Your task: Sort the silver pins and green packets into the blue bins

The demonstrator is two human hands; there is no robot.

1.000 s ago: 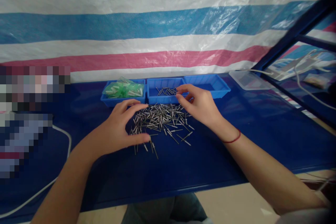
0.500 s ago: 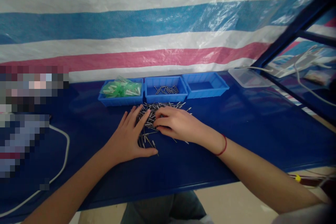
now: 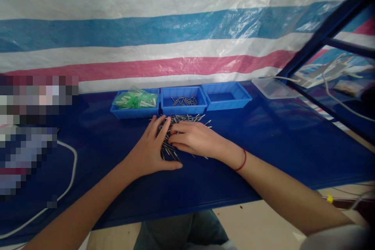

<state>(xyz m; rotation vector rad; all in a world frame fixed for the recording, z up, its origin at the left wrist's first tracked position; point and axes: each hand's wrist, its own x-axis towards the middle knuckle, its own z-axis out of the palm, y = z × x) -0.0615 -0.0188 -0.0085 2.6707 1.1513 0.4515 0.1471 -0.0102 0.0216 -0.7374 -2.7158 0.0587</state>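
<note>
A loose pile of thin metal rivets lies on the blue table, in front of the bins. My left hand rests along the pile's left side, thumb and fingers spread wide, cupped against the pieces and gripping none. From the right, my right hand reaches onto the pile with its fingers bent downward; the fingertips are among the rivets, and whatever they pinch is too small to make out. Similar rivets lie in the middle blue bin just behind.
The left blue bin holds green plastic packets. An empty blue bin stands at the right, beside a clear plastic lid. A white cable curves across the left. Blue metal frame bars rise at the right.
My left hand has moved a little to the right, and the rivets at the pile's left edge are pushed closer together. The right hand stays over the pile, slightly further left in view.
</note>
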